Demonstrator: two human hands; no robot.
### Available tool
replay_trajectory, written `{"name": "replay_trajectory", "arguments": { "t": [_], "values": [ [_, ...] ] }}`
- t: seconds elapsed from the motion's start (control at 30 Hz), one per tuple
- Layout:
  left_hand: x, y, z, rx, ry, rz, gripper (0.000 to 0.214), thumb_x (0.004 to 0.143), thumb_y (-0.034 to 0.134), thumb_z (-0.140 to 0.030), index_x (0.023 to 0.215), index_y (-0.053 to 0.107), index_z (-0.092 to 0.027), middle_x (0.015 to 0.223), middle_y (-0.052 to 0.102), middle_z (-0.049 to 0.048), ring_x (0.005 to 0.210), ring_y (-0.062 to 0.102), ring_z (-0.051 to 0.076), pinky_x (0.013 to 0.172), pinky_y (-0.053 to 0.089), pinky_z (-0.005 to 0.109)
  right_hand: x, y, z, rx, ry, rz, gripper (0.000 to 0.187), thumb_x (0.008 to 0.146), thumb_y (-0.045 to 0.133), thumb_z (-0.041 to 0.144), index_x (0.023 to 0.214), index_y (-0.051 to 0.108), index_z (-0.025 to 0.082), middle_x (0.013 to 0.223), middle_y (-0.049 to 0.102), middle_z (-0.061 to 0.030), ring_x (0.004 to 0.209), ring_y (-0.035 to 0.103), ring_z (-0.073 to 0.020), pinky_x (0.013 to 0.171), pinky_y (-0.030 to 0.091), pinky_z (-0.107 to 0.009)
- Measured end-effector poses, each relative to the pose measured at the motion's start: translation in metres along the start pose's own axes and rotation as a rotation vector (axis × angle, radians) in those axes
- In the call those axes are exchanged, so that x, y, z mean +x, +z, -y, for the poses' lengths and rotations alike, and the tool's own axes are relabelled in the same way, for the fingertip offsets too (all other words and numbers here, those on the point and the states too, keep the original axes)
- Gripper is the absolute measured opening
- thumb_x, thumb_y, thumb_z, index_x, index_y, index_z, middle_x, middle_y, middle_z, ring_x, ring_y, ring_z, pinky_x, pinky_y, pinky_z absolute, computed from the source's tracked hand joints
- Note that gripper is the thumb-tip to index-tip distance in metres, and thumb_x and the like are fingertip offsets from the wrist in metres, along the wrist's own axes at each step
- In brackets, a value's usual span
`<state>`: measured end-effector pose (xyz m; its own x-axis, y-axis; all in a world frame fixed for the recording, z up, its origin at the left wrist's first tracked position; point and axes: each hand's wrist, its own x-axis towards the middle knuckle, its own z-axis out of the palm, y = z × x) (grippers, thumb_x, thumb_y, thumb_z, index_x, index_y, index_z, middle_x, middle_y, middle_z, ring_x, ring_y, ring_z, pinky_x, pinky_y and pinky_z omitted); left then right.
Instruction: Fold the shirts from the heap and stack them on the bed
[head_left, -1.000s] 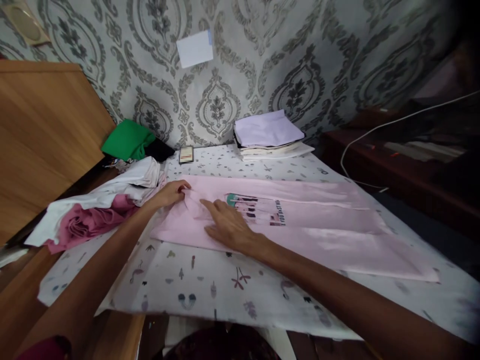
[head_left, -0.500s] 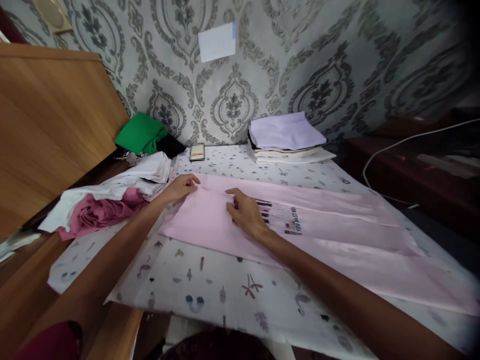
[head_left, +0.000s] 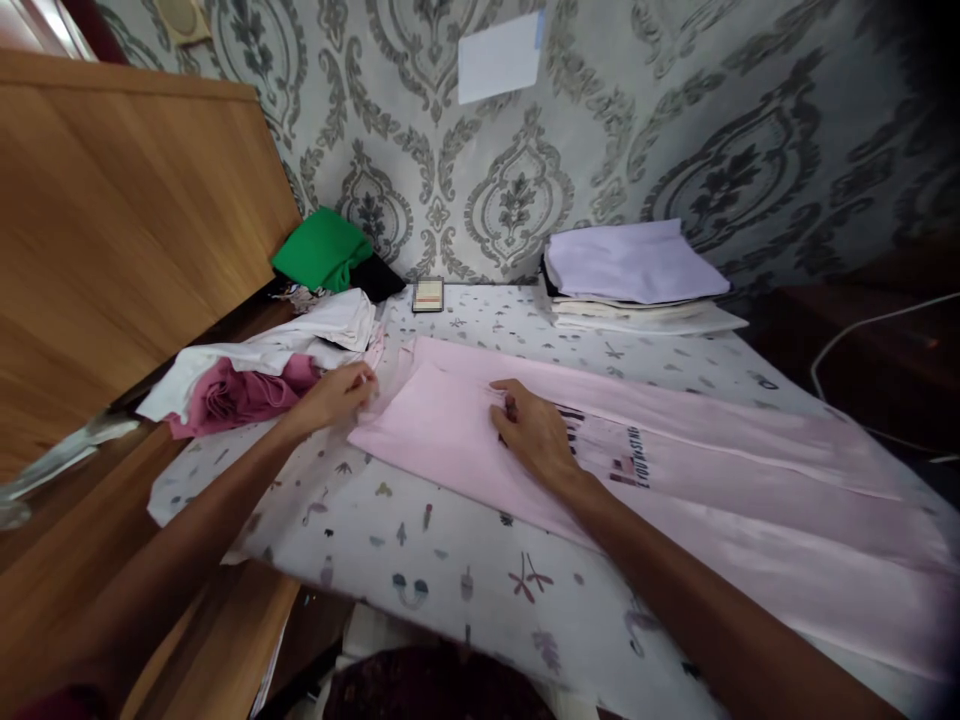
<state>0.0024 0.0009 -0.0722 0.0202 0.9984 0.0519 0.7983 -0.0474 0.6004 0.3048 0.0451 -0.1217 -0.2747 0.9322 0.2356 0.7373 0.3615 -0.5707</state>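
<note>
A pale pink T-shirt [head_left: 450, 430] lies lengthwise across the cloth, folded into a long strip, with part of a dark printed design and lettering showing near its middle. My right hand [head_left: 536, 430] rests on it with bent fingers, thumb and forefinger pinching the raised edge of a fold. Just off the shirt's left end hovers my left hand [head_left: 343, 395], fingers loosely curled and somewhat apart, with no fabric visible in them. Close beside that hand are a rumpled dark pink garment [head_left: 251, 390] and a white garment [head_left: 307, 325].
A folded stack topped by a lilac garment [head_left: 634, 260] sits at the back right. Behind on the left lies a green cloth [head_left: 322, 250] by a wooden panel [head_left: 142, 200]. A small framed card [head_left: 428, 295] stands near the wall. Patterned white cloth [head_left: 450, 560] covers the surface.
My left hand has let go of the shirt's left end and drawn away to the left. My right hand keeps its place on the fold. The view has turned slightly left.
</note>
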Motion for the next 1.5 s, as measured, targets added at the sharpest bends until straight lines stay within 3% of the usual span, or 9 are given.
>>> {"name": "replay_trajectory", "arguments": {
  "t": [0.27, 0.5, 0.67, 0.8, 0.9, 1.03, 1.23, 1.4, 1.5],
  "values": [
    [-0.076, 0.02, -0.004, 0.068, -0.088, -0.026, 0.024, 0.087, 0.053, -0.04, 0.104, 0.06, -0.024, 0.073, 0.059, -0.0035, 0.065, 0.053, 0.016, 0.06, 0.036, 0.027, 0.0, -0.001, 0.001, 0.021, -0.001, 0.007, 0.043, 0.086, 0.046, 0.027, 0.124, 0.063, 0.015, 0.066, 0.061, -0.0002, 0.059, 0.055, -0.0192, 0.061, 0.037, -0.029],
    [-0.06, 0.009, -0.029, 0.446, -0.184, 0.155, 0.021, 0.077, 0.053, -0.021, 0.097, 0.057, -0.027, 0.079, 0.064, -0.0014, 0.077, 0.059, 0.023, 0.06, 0.032, 0.03, -0.001, 0.0, -0.001, 0.041, -0.033, -0.011, 0.044, 0.086, 0.045, 0.025, 0.124, 0.062, 0.014, 0.067, 0.059, 0.0002, 0.061, 0.055, -0.0188, 0.064, 0.039, -0.029],
    [-0.052, 0.008, -0.033, 0.493, -0.133, 0.127, 0.032, 0.085, 0.054, -0.035, 0.116, 0.055, -0.024, 0.079, 0.067, 0.002, 0.08, 0.062, 0.026, 0.068, 0.041, 0.034, 0.0, 0.003, -0.005, 0.067, -0.04, -0.028, 0.039, 0.086, 0.047, 0.025, 0.121, 0.063, 0.018, 0.068, 0.06, 0.0009, 0.062, 0.055, -0.0178, 0.064, 0.04, -0.028],
    [-0.039, 0.025, -0.046, 0.481, 0.151, -0.034, 0.037, 0.094, 0.041, -0.036, 0.123, 0.056, -0.018, 0.113, 0.067, 0.0138, 0.109, 0.06, 0.031, 0.095, 0.046, 0.045, 0.0, 0.003, -0.005, 0.06, -0.03, -0.028, 0.037, 0.086, 0.049, 0.024, 0.12, 0.063, 0.017, 0.071, 0.062, 0.0, 0.065, 0.057, -0.0182, 0.065, 0.041, -0.028],
    [-0.019, 0.047, -0.052, 0.391, 0.329, 0.011, 0.047, 0.099, 0.034, -0.04, 0.14, 0.048, -0.019, 0.145, 0.052, 0.0142, 0.136, 0.046, 0.027, 0.113, 0.036, 0.043, -0.002, 0.001, -0.004, 0.081, -0.031, -0.021, 0.036, 0.087, 0.049, 0.024, 0.12, 0.063, 0.018, 0.072, 0.063, 0.0004, 0.064, 0.057, -0.0175, 0.066, 0.041, -0.028],
    [0.006, 0.074, -0.046, 0.429, 0.277, 0.167, 0.065, 0.099, 0.035, -0.053, 0.153, 0.034, -0.018, 0.165, 0.027, 0.0145, 0.153, 0.021, 0.029, 0.123, 0.021, 0.048, -0.001, -0.002, -0.003, 0.192, -0.007, -0.033, 0.031, 0.09, 0.048, 0.025, 0.117, 0.063, 0.017, 0.073, 0.065, 0.0004, 0.065, 0.059, -0.0165, 0.07, 0.045, -0.028],
    [0.011, 0.082, -0.035, 0.546, 0.247, 0.192, 0.068, 0.101, 0.028, -0.054, 0.157, 0.03, -0.017, 0.166, 0.019, 0.0142, 0.155, 0.013, 0.03, 0.122, 0.017, 0.056, -0.001, -0.023, -0.008, 0.406, 0.131, 0.005, 0.031, 0.092, 0.044, 0.021, 0.117, 0.062, 0.014, 0.076, 0.069, -0.0021, 0.071, 0.065, -0.0162, 0.071, 0.051, -0.028],
    [0.006, 0.088, -0.053, 0.598, 0.347, 0.09, 0.065, 0.102, 0.03, -0.052, 0.157, 0.031, -0.019, 0.164, 0.027, 0.0134, 0.153, 0.021, 0.029, 0.124, 0.015, 0.054, -0.046, -0.061, -0.03, 0.06, -0.078, -0.002, 0.032, 0.093, 0.046, 0.021, 0.12, 0.064, 0.017, 0.114, 0.07, -0.0117, 0.101, 0.065, -0.0232, 0.091, 0.05, -0.038],
    [0.004, 0.1, -0.072, 0.52, 0.472, 0.181, 0.066, 0.102, 0.027, -0.053, 0.16, 0.023, -0.02, 0.166, 0.022, 0.0101, 0.154, 0.02, 0.025, 0.125, 0.018, 0.047, -0.083, -0.078, -0.058, -0.193, -0.162, -0.034, 0.035, 0.094, 0.047, 0.021, 0.125, 0.062, 0.017, 0.14, 0.058, -0.0173, 0.131, 0.051, -0.0298, 0.108, 0.04, -0.049]
  ]
}}
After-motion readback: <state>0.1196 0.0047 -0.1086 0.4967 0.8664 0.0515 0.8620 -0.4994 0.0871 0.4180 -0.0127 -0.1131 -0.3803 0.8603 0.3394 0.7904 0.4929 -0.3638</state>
